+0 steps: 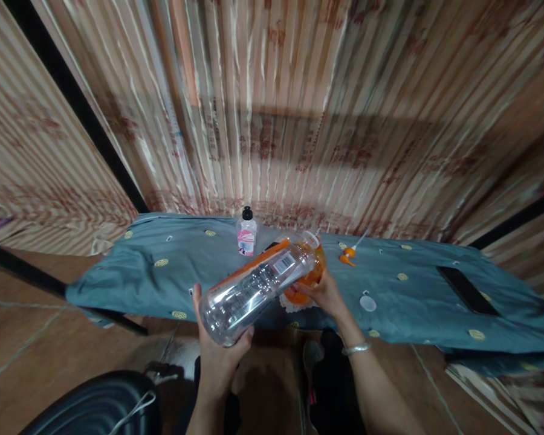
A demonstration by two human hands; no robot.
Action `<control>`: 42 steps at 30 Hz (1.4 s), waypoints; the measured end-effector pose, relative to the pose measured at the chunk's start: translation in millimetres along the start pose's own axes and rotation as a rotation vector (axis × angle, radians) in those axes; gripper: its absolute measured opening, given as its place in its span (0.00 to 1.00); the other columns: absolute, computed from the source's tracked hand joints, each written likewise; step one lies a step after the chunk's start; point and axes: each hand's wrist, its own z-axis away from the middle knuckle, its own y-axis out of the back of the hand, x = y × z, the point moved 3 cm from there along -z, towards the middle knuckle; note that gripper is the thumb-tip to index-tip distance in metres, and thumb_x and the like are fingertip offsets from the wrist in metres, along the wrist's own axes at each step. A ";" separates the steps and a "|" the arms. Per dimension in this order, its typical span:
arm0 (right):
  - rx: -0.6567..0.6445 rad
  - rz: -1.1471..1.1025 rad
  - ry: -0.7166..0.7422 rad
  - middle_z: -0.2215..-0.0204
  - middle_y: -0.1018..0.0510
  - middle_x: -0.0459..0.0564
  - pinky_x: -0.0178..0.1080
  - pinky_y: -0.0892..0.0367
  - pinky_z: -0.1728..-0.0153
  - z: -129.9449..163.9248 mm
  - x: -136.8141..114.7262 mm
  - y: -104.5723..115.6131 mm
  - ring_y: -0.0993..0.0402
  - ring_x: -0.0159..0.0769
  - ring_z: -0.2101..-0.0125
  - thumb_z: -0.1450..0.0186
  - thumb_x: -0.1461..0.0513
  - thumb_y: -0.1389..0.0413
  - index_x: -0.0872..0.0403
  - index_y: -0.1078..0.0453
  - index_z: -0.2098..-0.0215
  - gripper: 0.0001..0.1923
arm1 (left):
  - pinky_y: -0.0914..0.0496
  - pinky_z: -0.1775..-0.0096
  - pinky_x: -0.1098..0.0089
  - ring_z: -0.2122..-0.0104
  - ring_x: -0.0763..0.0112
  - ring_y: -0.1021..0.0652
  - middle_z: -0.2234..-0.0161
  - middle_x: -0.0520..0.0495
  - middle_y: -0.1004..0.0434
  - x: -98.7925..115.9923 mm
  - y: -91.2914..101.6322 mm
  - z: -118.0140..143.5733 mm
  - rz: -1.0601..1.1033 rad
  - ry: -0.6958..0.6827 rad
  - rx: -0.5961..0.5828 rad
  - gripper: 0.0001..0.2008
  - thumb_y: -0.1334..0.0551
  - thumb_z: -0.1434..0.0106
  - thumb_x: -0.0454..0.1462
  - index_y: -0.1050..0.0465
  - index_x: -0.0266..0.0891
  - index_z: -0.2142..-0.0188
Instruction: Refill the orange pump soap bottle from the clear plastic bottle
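Note:
My left hand (222, 356) is wrapped round the base of a large clear plastic bottle (249, 296) with an orange label. The bottle lies tilted, its neck up and to the right. Behind that neck stands an orange bottle (312, 275), partly hidden, and the fingers of my right hand (323, 293) are closed round it. Whether the two bottle mouths touch I cannot tell. Something white and lacy (294, 307) shows beneath the orange bottle. An orange pump top (347, 256) with a pale tube lies on the cloth to the right.
A small clear bottle (246, 234) with a black cap and pink label stands at the back. On the right of the blue-green cloth (417, 302) lie a white round cap (367, 302) and a black phone (466, 290). A black stool (100, 405) is at lower left.

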 end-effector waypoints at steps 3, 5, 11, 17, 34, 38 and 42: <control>-0.011 -0.014 -0.042 0.52 0.19 0.56 0.53 0.28 0.47 1.2 -2.8 -0.6 0.21 0.51 0.52 0.52 0.45 0.30 0.52 0.32 0.46 0.40 | 0.25 0.52 0.62 0.56 0.62 0.19 0.50 0.43 0.23 -2.9 4.3 -1.6 0.009 0.024 0.016 0.60 0.25 0.54 0.44 0.57 0.45 0.29; -0.025 -0.008 -0.042 0.52 0.19 0.56 0.53 0.28 0.47 2.3 -6.3 -0.8 0.22 0.51 0.51 0.51 0.46 0.31 0.52 0.33 0.46 0.39 | 0.25 0.51 0.61 0.54 0.59 0.20 0.49 0.41 0.24 -3.7 7.6 -2.8 -0.009 0.017 0.042 0.56 0.24 0.56 0.45 0.48 0.43 0.31; -0.027 -0.005 -0.023 0.52 0.18 0.56 0.53 0.27 0.49 5.7 -13.4 0.1 0.21 0.51 0.51 0.48 0.47 0.31 0.51 0.32 0.48 0.34 | 0.25 0.51 0.58 0.57 0.57 0.20 0.56 0.43 0.21 -5.0 12.8 -5.9 -0.031 0.039 0.049 0.40 0.24 0.56 0.45 0.31 0.40 0.45; -0.029 0.005 -0.032 0.49 0.19 0.57 0.53 0.27 0.47 7.5 -13.7 -0.2 0.22 0.51 0.49 0.48 0.49 0.31 0.52 0.33 0.46 0.35 | 0.28 0.47 0.59 0.48 0.53 0.23 0.48 0.41 0.25 -1.2 10.3 -11.6 0.015 -0.021 -0.005 0.41 0.23 0.59 0.44 0.31 0.41 0.46; -0.006 0.075 -0.112 0.50 0.19 0.54 0.54 0.27 0.48 10.9 -20.8 0.6 0.23 0.52 0.48 0.48 0.51 0.32 0.48 0.37 0.43 0.38 | 0.24 0.54 0.56 0.61 0.57 0.19 0.62 0.47 0.21 -1.1 11.8 -11.7 0.072 0.097 0.017 0.38 0.22 0.59 0.43 0.29 0.41 0.48; 0.003 0.050 -0.113 0.51 0.19 0.55 0.53 0.26 0.49 10.7 -23.2 0.1 0.23 0.53 0.47 0.49 0.51 0.32 0.48 0.37 0.43 0.38 | 0.23 0.57 0.59 0.63 0.58 0.19 0.63 0.45 0.19 2.5 7.7 -9.5 0.076 0.122 0.026 0.38 0.23 0.58 0.44 0.28 0.39 0.48; -0.017 0.022 -0.095 0.49 0.19 0.54 0.53 0.26 0.48 10.5 -25.2 0.0 0.22 0.51 0.48 0.47 0.52 0.32 0.48 0.38 0.41 0.38 | 0.23 0.56 0.62 0.52 0.52 0.20 0.52 0.41 0.21 1.0 11.6 -15.4 0.043 0.049 0.022 0.40 0.22 0.61 0.42 0.29 0.40 0.47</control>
